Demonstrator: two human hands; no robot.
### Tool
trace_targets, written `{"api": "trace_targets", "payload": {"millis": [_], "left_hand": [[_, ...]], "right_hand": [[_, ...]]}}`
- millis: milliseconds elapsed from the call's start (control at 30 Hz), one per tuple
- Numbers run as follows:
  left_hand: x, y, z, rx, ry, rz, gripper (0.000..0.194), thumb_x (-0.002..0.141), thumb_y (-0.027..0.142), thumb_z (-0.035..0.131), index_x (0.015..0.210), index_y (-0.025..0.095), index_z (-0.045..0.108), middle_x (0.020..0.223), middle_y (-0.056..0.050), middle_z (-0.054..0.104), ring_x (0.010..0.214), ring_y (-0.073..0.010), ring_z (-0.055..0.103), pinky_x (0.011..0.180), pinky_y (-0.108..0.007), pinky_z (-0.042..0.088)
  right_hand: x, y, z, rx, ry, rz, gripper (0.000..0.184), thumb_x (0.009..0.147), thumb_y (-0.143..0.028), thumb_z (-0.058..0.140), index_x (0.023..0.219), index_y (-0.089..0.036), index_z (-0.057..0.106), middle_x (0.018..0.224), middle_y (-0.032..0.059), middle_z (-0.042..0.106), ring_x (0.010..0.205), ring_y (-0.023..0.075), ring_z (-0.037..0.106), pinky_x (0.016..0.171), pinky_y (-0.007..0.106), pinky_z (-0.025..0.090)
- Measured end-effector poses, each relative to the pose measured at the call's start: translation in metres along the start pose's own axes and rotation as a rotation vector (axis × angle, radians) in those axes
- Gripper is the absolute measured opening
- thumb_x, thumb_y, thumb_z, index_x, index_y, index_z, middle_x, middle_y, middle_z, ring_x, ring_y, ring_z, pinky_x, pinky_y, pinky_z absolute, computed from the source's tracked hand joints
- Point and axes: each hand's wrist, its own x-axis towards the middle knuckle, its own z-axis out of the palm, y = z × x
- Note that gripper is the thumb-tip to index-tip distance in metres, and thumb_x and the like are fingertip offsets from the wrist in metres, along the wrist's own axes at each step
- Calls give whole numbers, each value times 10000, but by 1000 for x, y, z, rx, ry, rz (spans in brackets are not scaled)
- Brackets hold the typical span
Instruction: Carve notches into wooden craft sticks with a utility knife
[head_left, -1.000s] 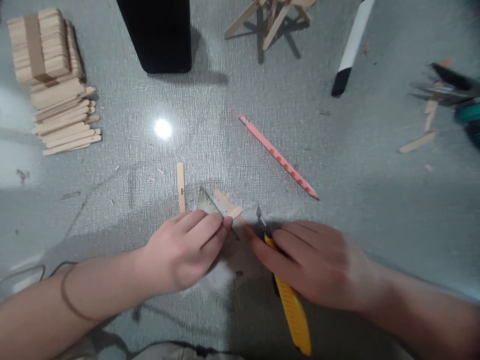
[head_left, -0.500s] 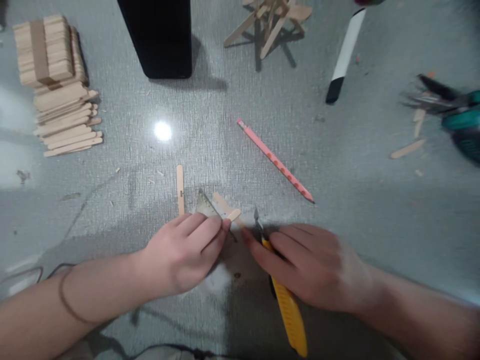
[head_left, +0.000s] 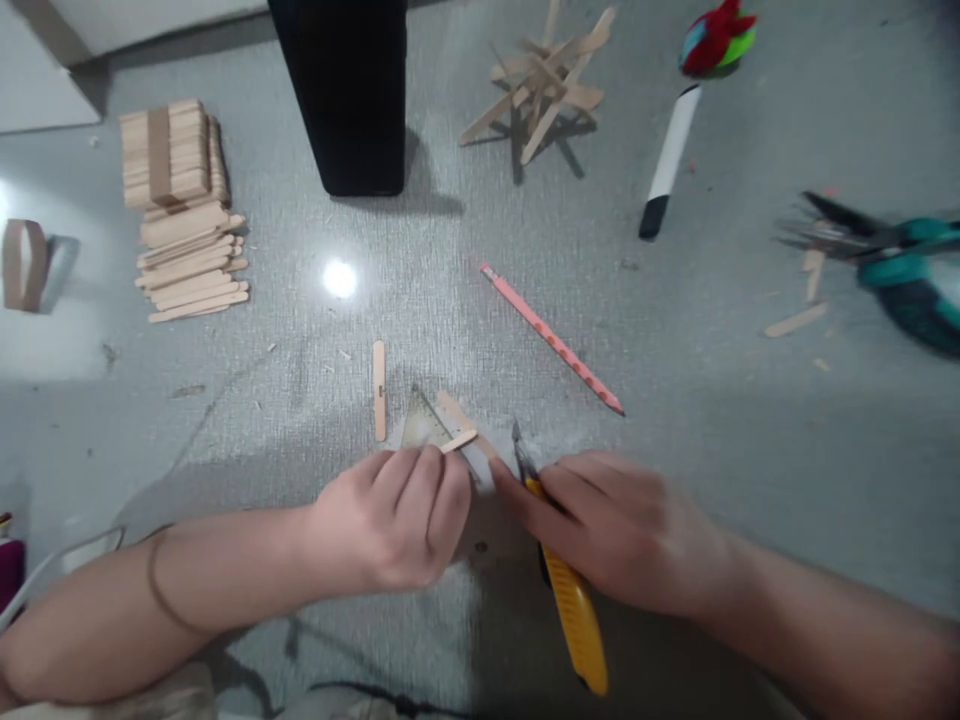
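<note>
My left hand (head_left: 401, 515) is closed, fingers curled round a short wooden craft stick (head_left: 460, 440) whose end sticks out above the thumb side. In my right hand (head_left: 611, 530) lies a yellow craft knife (head_left: 574, 620), its blade pointing away from me. My right index fingertip touches the near end of another craft stick (head_left: 463, 416) on the table. Under and beside my left hand is a clear triangular ruler (head_left: 424, 418), partly covered. A craft stick with a small dark notch (head_left: 379, 392) lies just left of the ruler.
A pink pencil (head_left: 551, 338) lies ahead. Farther off are stacked craft sticks (head_left: 180, 160), a black upright object (head_left: 352, 100), a stick structure (head_left: 544, 85), a white-and-black tool (head_left: 670, 165), a red pom-pom-like item (head_left: 716, 40) and teal-handled pliers (head_left: 900, 260).
My left hand has turned over slightly, knuckles more toward me, and the stick in it has tilted. My right hand keeps the knife almost still. The view has shifted, showing more of the far table.
</note>
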Motion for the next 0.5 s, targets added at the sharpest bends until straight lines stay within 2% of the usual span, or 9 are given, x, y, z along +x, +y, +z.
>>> {"api": "trace_targets", "payload": {"millis": [133, 200, 233, 333, 400, 500], "left_hand": [[4, -20, -17, 121, 1, -17, 62, 870, 101, 586, 898, 85, 638, 796, -94, 696, 639, -166, 627, 437, -255, 440], [4, -35, -25, 359, -142, -230, 160, 872, 52, 505, 793, 171, 576, 658, -12, 592, 526, -115, 493, 403, -245, 302], [3, -43, -28, 405, -155, -302, 216, 872, 49, 474, 713, 188, 520, 568, 7, 488, 477, -108, 407, 402, -253, 234], [-2, -57, -31, 430, -189, -383, 243, 858, 53, 438, 660, 194, 439, 540, 7, 389, 454, -108, 317, 419, -255, 148], [-4, -56, -31, 408, -227, -391, 223, 813, 17, 430, 669, 186, 448, 547, 1, 395, 446, -106, 304, 424, -251, 138], [-4, -40, -35, 395, -269, -385, 253, 758, -47, 397, 680, 176, 488, 541, -6, 426, 444, -117, 337, 425, -251, 160]], "right_hand": [[0, -1, 0, 14, -25, 33, 293, 974, -65, 398, 1024, -128, 680, 562, -33, 425, 517, 126, 392, 544, 320, 260], [0, -1, 0, 14, -35, 58, 319, 985, -82, 377, 1024, -146, 687, 556, -35, 409, 500, 121, 364, 534, 322, 233], [0, -2, 1, 10, -33, 65, 317, 987, -91, 382, 1018, -154, 690, 555, -36, 403, 496, 119, 355, 531, 323, 224], [-1, -4, 2, 18, -24, 84, 298, 986, -110, 401, 979, -172, 693, 553, -38, 396, 496, 118, 349, 529, 323, 221], [-2, -4, 3, 39, -19, 107, 295, 988, -121, 405, 936, -183, 689, 555, -37, 401, 491, 117, 342, 527, 325, 226], [-3, -5, 4, 45, -15, 118, 290, 979, -108, 412, 905, -185, 681, 559, -34, 409, 490, 119, 339, 531, 334, 226]]}}
